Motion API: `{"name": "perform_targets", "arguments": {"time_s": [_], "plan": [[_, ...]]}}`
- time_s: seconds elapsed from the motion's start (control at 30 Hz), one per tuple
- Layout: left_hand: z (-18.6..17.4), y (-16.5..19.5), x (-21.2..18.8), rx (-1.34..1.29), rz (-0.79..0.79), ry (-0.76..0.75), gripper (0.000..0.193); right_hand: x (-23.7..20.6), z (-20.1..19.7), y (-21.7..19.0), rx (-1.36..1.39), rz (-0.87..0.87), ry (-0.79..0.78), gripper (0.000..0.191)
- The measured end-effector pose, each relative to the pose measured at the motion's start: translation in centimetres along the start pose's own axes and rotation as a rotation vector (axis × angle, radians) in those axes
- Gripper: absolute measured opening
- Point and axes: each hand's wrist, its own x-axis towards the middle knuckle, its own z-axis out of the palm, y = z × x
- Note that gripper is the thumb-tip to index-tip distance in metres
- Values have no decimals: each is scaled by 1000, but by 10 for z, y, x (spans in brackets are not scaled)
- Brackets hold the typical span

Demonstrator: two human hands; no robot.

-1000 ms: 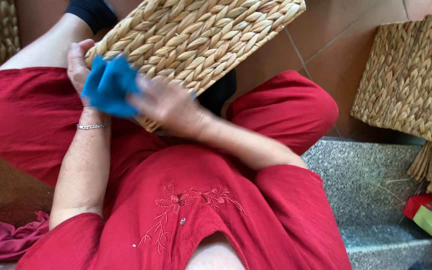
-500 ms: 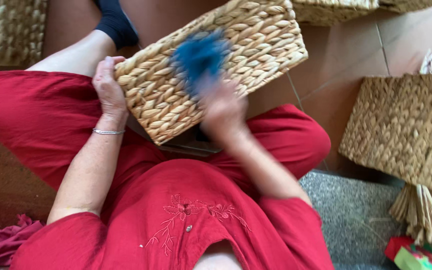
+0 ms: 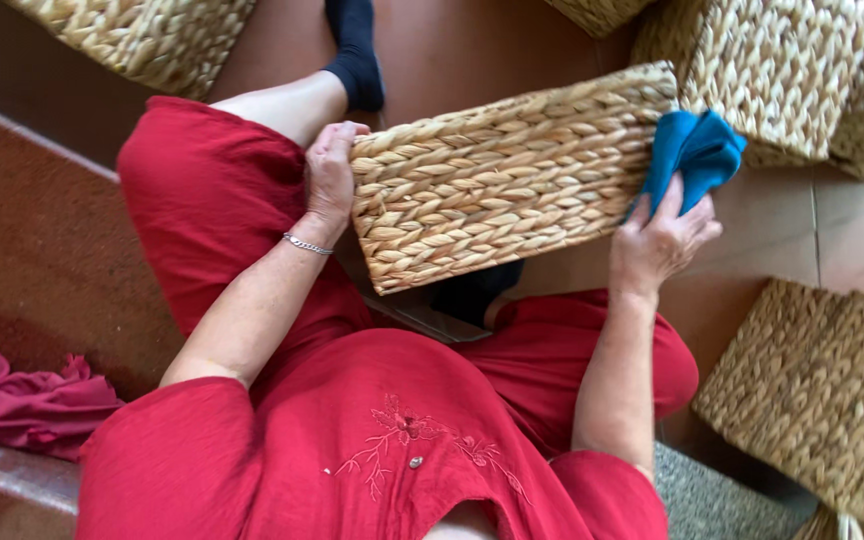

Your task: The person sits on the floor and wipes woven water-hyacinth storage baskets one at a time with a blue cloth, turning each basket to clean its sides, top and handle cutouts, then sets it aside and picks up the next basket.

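Wiping is the step in hand. On the lap, the woven basket lies tilted on its side. Left hand, wrist bent, fingers clamped on its near corner. Right hand, arm outstretched, fingers bunching a blue cloth against the far end. The next move, I'd say, calls for a steady brace and an even stroke along the weave.

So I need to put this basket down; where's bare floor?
Bare tile lies right of the right hand, between the upper baskets and the lower-right basket. More tile by the sock. The lap is crowded.
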Motion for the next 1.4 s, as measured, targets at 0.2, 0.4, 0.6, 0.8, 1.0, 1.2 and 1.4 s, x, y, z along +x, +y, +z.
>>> {"name": "perform_targets", "arguments": {"time_s": [0.2,0.4,0.6,0.8,1.0,1.2,1.4], "plan": [[-2,2,-1,180,-68,55,35,-61,-39,-149,526,-387,-122,46],[-6,-27,17,23,60,96,40,-51,-42,-188,753,-570,-171,41],[-3,-32,15,-74,4,-3,42,38,44,-23,184,-188,54,40],[5,-19,11,-134,-84,-27,37,4,31,-24,13,-140,-181,40],[-12,-25,13,6,-53,-27,31,-92,-52,-196,537,-569,-228,49],[-18,-25,4,-36,64,-149,28,-30,-16,-113,608,-519,-160,39],[-15,-8,-12,-121,-40,-135,37,23,33,38,92,78,-10,40]]}}
